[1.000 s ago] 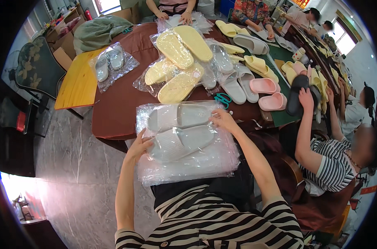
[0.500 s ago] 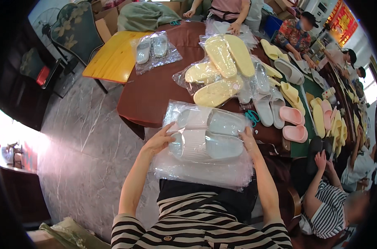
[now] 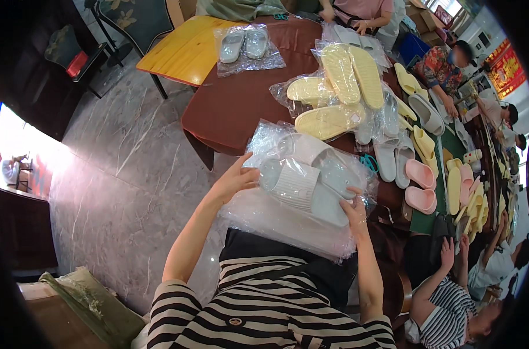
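Note:
A pair of light grey slide slippers (image 3: 298,185) lies inside a clear plastic bag, tilted down to the right, in front of my body. My left hand (image 3: 235,181) grips the left edge of that bag, fingers near the slipper ends. At the other side my right hand (image 3: 355,214) pinches the bag by the lower right slipper's end. Beneath it, over my lap, rests a stack of clear plastic bags (image 3: 258,216). Teal-handled scissors (image 3: 369,164) lie just beyond the bag's right side.
Bagged yellow slippers (image 3: 341,75) are piled on the brown-covered table (image 3: 218,116). Another bagged grey pair (image 3: 244,45) lies near a yellow wooden table (image 3: 177,49). Pink slippers (image 3: 420,174) and loose grey ones (image 3: 395,157) are to the right. Several people work around the table.
The bagged grey slippers have turned clockwise, their right ends dropping toward me. My left hand has risen and shifted right; my right hand has come lower. The whole view has also shifted.

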A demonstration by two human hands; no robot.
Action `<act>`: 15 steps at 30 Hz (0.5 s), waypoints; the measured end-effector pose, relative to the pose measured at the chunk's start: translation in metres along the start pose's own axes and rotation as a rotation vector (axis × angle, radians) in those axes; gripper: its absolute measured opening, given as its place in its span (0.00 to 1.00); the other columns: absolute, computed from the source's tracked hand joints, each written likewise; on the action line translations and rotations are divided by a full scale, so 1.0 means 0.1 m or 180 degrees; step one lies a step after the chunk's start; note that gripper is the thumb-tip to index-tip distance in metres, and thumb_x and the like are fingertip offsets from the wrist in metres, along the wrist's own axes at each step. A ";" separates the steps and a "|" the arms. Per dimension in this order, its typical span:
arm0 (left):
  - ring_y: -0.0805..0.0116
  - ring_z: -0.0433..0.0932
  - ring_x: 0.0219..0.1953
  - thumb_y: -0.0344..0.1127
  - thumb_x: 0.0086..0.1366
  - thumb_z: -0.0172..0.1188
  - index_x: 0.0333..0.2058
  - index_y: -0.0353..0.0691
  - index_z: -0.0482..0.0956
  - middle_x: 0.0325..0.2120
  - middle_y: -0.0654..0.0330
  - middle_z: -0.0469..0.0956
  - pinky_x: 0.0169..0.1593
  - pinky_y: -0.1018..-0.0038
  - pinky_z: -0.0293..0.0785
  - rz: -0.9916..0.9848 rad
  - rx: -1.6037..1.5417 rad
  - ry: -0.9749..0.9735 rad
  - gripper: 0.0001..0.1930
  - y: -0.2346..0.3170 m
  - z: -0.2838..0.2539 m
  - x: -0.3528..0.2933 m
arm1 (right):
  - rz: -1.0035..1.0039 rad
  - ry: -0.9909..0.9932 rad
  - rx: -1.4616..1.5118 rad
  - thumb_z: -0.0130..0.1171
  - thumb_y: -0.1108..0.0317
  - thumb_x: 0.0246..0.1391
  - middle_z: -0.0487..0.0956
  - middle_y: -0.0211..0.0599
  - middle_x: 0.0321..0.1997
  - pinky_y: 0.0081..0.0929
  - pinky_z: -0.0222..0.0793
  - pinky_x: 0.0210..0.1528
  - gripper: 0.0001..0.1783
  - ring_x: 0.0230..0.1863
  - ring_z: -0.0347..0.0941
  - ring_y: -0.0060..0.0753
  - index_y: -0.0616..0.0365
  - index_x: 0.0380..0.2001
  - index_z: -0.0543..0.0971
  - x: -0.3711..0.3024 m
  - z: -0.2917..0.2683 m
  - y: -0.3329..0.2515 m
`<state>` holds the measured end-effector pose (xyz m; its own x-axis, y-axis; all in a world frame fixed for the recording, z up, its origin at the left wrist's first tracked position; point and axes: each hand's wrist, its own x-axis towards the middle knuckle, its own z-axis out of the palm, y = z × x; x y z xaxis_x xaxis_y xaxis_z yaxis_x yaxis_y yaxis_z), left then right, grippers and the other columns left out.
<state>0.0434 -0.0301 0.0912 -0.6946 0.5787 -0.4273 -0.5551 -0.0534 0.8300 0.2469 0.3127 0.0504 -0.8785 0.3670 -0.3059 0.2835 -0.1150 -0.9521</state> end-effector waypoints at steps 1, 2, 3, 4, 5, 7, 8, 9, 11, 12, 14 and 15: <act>0.71 0.80 0.40 0.30 0.65 0.59 0.69 0.37 0.51 0.35 0.56 0.78 0.43 0.73 0.80 0.0112 0.0430 0.0108 0.37 0.01 0.02 -0.06 | 0.0086 0.0040 0.0062 0.63 0.74 0.53 0.69 0.28 0.50 0.20 0.65 0.51 0.28 0.50 0.65 0.21 0.49 0.57 0.69 0.00 -0.02 0.03; 0.71 0.80 0.40 0.30 0.65 0.59 0.69 0.37 0.51 0.35 0.56 0.78 0.43 0.73 0.80 0.0055 0.0424 0.0131 0.37 0.02 0.03 -0.12 | 0.0296 0.0202 0.0111 0.63 0.75 0.53 0.69 0.27 0.50 0.20 0.65 0.50 0.28 0.49 0.65 0.21 0.49 0.57 0.69 0.00 -0.02 0.05; 0.69 0.81 0.38 0.29 0.65 0.58 0.68 0.37 0.54 0.36 0.55 0.78 0.41 0.72 0.82 0.0154 0.0726 0.0086 0.34 0.03 0.02 -0.17 | 0.0182 0.0072 0.0111 0.63 0.75 0.53 0.69 0.26 0.49 0.20 0.65 0.50 0.28 0.48 0.65 0.20 0.49 0.57 0.69 0.01 -0.02 0.06; 0.67 0.82 0.37 0.27 0.65 0.56 0.67 0.36 0.58 0.36 0.53 0.78 0.39 0.71 0.83 0.0279 0.1046 0.0075 0.32 0.04 0.01 -0.21 | -0.0034 0.0147 -0.0130 0.63 0.76 0.52 0.69 0.26 0.48 0.19 0.65 0.49 0.28 0.49 0.65 0.20 0.49 0.57 0.69 0.01 -0.01 0.06; 0.67 0.82 0.37 0.27 0.65 0.56 0.67 0.36 0.58 0.36 0.53 0.78 0.39 0.71 0.83 0.0261 0.1021 0.0059 0.32 0.03 0.00 -0.25 | -0.0176 0.0221 -0.0383 0.63 0.76 0.52 0.69 0.26 0.48 0.18 0.65 0.49 0.29 0.49 0.65 0.20 0.49 0.57 0.69 0.01 -0.01 0.05; 0.66 0.83 0.31 0.22 0.64 0.52 0.63 0.36 0.65 0.36 0.52 0.79 0.35 0.72 0.83 0.0522 0.1466 0.0262 0.27 0.00 -0.04 -0.28 | -0.0274 0.0176 -0.0327 0.63 0.77 0.51 0.69 0.26 0.49 0.19 0.65 0.50 0.29 0.50 0.65 0.21 0.49 0.57 0.69 0.02 0.02 0.00; 0.66 0.83 0.31 0.22 0.64 0.52 0.63 0.36 0.65 0.36 0.52 0.79 0.35 0.72 0.83 0.0613 0.1450 0.0208 0.27 -0.02 -0.07 -0.29 | -0.0273 0.0134 -0.0278 0.63 0.78 0.51 0.68 0.26 0.50 0.20 0.64 0.51 0.30 0.51 0.64 0.22 0.49 0.57 0.69 0.02 0.03 -0.03; 0.66 0.83 0.31 0.21 0.63 0.50 0.61 0.35 0.67 0.34 0.53 0.79 0.35 0.72 0.83 0.0672 0.1523 0.0192 0.26 -0.03 -0.10 -0.30 | -0.0296 0.0151 -0.0277 0.63 0.78 0.51 0.68 0.26 0.50 0.20 0.64 0.51 0.30 0.51 0.64 0.22 0.49 0.57 0.69 0.03 0.03 -0.06; 0.66 0.84 0.31 0.19 0.62 0.47 0.60 0.35 0.69 0.32 0.53 0.80 0.35 0.73 0.83 0.0731 0.1597 0.0167 0.25 -0.05 -0.17 -0.31 | -0.0928 -0.0064 -0.0826 0.62 0.79 0.51 0.66 0.26 0.53 0.20 0.64 0.53 0.29 0.54 0.63 0.22 0.50 0.57 0.68 0.04 0.01 -0.10; 0.66 0.84 0.30 0.21 0.63 0.46 0.58 0.33 0.70 0.31 0.53 0.80 0.34 0.73 0.83 0.0709 0.1671 0.0059 0.23 -0.05 -0.21 -0.33 | -0.0794 -0.0010 -0.0820 0.62 0.79 0.51 0.66 0.26 0.53 0.20 0.64 0.53 0.29 0.54 0.63 0.22 0.50 0.57 0.68 0.05 -0.01 -0.11; 0.67 0.84 0.30 0.22 0.64 0.46 0.56 0.32 0.71 0.29 0.53 0.80 0.34 0.73 0.83 0.0693 0.1744 -0.0055 0.21 -0.02 -0.27 -0.37 | -0.0075 0.0116 -0.0541 0.61 0.78 0.52 0.65 0.26 0.53 0.20 0.64 0.52 0.28 0.52 0.63 0.22 0.51 0.56 0.68 0.08 -0.07 -0.12; 0.68 0.83 0.28 0.26 0.66 0.48 0.53 0.31 0.72 0.29 0.53 0.81 0.32 0.74 0.81 0.0589 0.1685 0.0055 0.17 0.00 -0.29 -0.39 | -0.0111 0.0122 -0.0468 0.61 0.78 0.52 0.65 0.26 0.53 0.20 0.64 0.52 0.28 0.52 0.63 0.22 0.51 0.56 0.68 0.09 -0.11 -0.11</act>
<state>0.0573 -0.0760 0.0980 -0.7686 0.5848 -0.2595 -0.1208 0.2656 0.9565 0.2396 0.3272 0.0584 -0.8743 0.4037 -0.2696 0.3087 0.0338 -0.9506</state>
